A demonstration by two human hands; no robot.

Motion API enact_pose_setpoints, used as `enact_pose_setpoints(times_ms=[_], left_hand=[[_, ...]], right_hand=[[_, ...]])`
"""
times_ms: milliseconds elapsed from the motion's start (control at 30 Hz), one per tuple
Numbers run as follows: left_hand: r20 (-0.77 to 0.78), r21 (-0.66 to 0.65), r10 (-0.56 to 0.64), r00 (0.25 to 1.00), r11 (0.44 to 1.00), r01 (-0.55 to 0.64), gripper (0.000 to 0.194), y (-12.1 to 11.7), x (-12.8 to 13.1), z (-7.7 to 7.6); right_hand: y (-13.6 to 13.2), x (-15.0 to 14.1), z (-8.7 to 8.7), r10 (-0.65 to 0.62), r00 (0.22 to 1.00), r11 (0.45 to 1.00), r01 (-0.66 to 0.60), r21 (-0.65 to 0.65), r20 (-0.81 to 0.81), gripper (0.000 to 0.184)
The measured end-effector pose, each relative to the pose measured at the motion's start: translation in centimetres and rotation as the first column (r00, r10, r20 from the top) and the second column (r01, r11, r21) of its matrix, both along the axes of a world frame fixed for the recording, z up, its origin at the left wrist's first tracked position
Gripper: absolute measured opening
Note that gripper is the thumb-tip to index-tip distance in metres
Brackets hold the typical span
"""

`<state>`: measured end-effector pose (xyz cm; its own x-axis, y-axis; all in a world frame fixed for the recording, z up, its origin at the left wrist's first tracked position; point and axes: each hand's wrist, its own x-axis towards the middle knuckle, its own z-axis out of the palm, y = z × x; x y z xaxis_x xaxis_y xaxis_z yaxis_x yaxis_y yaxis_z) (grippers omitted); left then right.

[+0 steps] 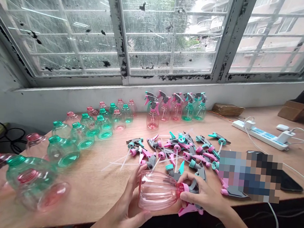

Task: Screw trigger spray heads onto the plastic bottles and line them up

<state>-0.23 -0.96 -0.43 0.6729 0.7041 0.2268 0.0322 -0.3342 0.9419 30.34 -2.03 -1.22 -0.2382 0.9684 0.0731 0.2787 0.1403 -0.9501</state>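
A clear pink spray bottle (157, 191) lies on its side in the air near the table's front edge, its neck toward the right. My left hand (127, 204) grips its base, thumb below and fingers above. My right hand (200, 195) is closed around the pink collar of a grey and pink trigger sprayer (192, 208) at the bottle's mouth. Whether the collar is fully threaded cannot be seen. Just beyond my hands lies a pile of loose trigger sprayers (177, 148) in grey, pink and teal, several with thin white tubes.
Open pink and green bottles (63, 152) stand in rows on the left. Several bottles with sprayers (176, 107) stand by the window wall. On the right are a white power strip (260, 134), a dark phone (289, 179), cables and a cardboard box (292, 109).
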Motion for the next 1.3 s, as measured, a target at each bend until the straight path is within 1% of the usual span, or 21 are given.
enact_pose_setpoints(times_ms=[100, 167, 233, 333, 367, 433, 567, 667, 767, 900, 1000, 1100, 1233, 1300], left_hand=[[0.017, -0.042, -0.035, 0.999, 0.998, 0.035, 0.084, -0.1, 0.2, 0.3], [0.010, -0.041, -0.032, 0.999, 0.999, 0.032, 0.084, -0.2, 0.3, 0.5], [-0.005, -0.007, 0.017, 1.000, 1.000, -0.017, 0.082, -0.4, 0.3, 0.4], [-0.005, 0.047, 0.113, 0.994, 0.993, -0.113, 0.069, -0.6, 0.3, 0.0], [-0.005, 0.056, 0.129, 0.992, 0.990, -0.129, 0.065, -0.6, 0.2, -0.1], [-0.014, 0.062, 0.125, 0.992, 0.990, -0.124, 0.063, -0.5, 0.0, -0.4], [-0.041, 0.061, 0.054, 0.998, 0.997, -0.051, 0.067, -0.1, -0.3, -0.5], [-0.026, 0.006, 0.008, 1.000, 1.000, -0.008, 0.079, 0.0, -0.4, -0.3], [-0.040, -0.048, 0.011, 0.999, 0.999, -0.013, 0.090, -0.2, -0.2, 0.1], [-0.008, -0.096, -0.026, 1.000, 0.995, 0.025, 0.091, -0.3, 0.2, 0.7], [0.003, -0.085, -0.033, 0.999, 0.996, 0.034, 0.092, -0.1, 0.3, 0.7], [0.031, -0.052, -0.016, 0.999, 0.999, 0.017, 0.087, 0.0, 0.2, 0.3], [0.100, -0.067, -0.021, 0.995, 0.997, 0.027, 0.078, -0.1, 0.3, -0.3], [0.116, -0.053, 0.011, 0.993, 0.999, -0.005, 0.076, -0.2, 0.3, -0.6]], right_hand=[[0.0, 0.0, 0.1, 0.010, 1.000, 1.000, -0.010, -0.007, 0.000, 0.035], [0.0, 0.0, 0.1, 0.016, 1.000, 1.000, -0.016, -0.005, -0.006, 0.036], [0.0, 0.0, 0.2, 0.022, 1.000, 1.000, -0.023, -0.008, -0.022, 0.037], [0.1, 0.0, 0.1, 0.024, 0.999, 1.000, -0.025, -0.018, -0.045, 0.039], [0.1, -0.1, 0.1, 0.021, 0.999, 1.000, -0.022, -0.015, -0.042, 0.039], [0.0, -0.1, 0.0, 0.015, 1.000, 1.000, -0.015, -0.001, -0.024, 0.038], [0.0, -0.1, 0.0, 0.007, 0.999, 1.000, -0.007, 0.004, -0.033, 0.036], [-0.1, -0.2, 0.0, 0.002, 0.999, 1.000, -0.002, 0.006, -0.041, 0.035], [-0.1, -0.2, 0.1, -0.001, 0.999, 1.000, 0.001, 0.008, -0.043, 0.035], [-0.1, -0.1, 0.0, 0.001, 0.998, 1.000, -0.001, -0.013, -0.062, 0.036], [0.0, -0.1, -0.2, -0.005, 0.999, 1.000, 0.005, -0.010, -0.047, 0.035], [0.1, 0.0, -0.2, 0.004, 1.000, 1.000, -0.004, -0.002, -0.029, 0.033], [0.1, 0.0, -0.2, 0.015, 0.999, 1.000, -0.015, -0.017, -0.036, 0.033], [0.0, 0.0, -0.1, 0.012, 0.999, 1.000, -0.012, -0.018, -0.031, 0.032]])
